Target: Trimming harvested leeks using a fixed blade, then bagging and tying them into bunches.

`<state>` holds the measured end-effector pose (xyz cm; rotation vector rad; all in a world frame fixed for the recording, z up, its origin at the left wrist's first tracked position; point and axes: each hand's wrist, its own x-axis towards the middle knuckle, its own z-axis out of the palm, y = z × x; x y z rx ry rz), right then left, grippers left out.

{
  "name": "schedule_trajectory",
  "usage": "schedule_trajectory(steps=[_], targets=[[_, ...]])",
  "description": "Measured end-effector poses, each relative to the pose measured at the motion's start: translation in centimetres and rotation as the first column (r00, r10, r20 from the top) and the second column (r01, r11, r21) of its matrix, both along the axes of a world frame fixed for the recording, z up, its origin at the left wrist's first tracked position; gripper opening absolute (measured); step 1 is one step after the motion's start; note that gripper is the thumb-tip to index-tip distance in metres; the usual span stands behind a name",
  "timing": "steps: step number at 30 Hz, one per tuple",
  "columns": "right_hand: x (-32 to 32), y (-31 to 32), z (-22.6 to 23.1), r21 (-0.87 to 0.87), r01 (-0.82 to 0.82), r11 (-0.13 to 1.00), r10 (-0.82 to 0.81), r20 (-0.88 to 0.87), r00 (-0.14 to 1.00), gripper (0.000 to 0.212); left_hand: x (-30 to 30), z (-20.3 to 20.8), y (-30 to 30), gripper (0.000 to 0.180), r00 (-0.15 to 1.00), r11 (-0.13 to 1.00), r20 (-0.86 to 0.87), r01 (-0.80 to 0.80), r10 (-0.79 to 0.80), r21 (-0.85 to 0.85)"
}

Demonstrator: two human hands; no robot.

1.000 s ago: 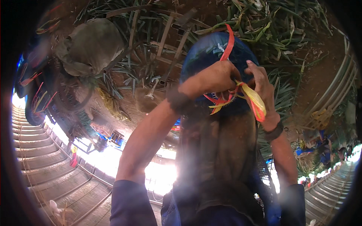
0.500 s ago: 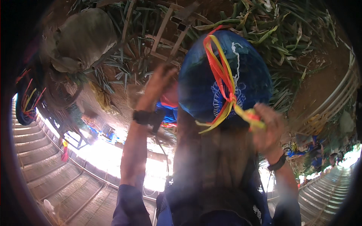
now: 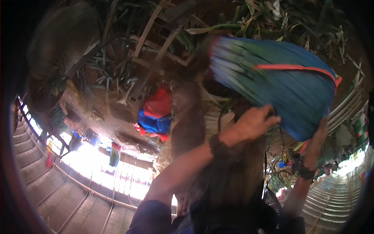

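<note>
A blue mesh sack (image 3: 288, 93), packed with long green and white stalks, lies tilted at the upper right, blurred by motion. A red-orange strap (image 3: 300, 68) runs along it. My right hand (image 3: 318, 136) is at the sack's near right end, fingers closed on it beside some red and yellow ribbon ends. Just off the sack's near side is my left hand (image 3: 255, 123), its fingers loosely bent and apart with nothing seen in them. Left of my leg sits a red and blue fabric bundle (image 3: 156, 111).
Wooden frame pieces (image 3: 159, 43) lie on the ground ahead among cut green leaves (image 3: 249, 23). A large grey-green sack (image 3: 64, 43) stands far left. Bent pale slats (image 3: 350, 97) are at the right edge. My leg (image 3: 189, 117) is beside the bundle.
The sack has tipped over from end-on to lying lengthwise and moved right. My right hand has gone from the ribbons to the sack's end; my left hand has swung right.
</note>
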<state>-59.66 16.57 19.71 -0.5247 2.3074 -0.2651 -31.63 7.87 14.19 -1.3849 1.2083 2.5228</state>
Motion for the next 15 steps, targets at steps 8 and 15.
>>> schedule_trajectory(steps=[8,15], targets=[[-8.1,-6.0,-5.5,-0.082,-0.183,0.980,0.180,-0.043,0.983,0.069,8.6,-18.2,2.7,0.043,0.847,0.988,0.519,0.153,-0.116,-0.029],[-10.0,-7.7,-9.8,-0.184,0.529,0.828,-0.518,0.111,0.848,0.070,13.2,-31.8,0.4,0.037,0.723,0.771,0.520,-0.612,0.456,0.176]])
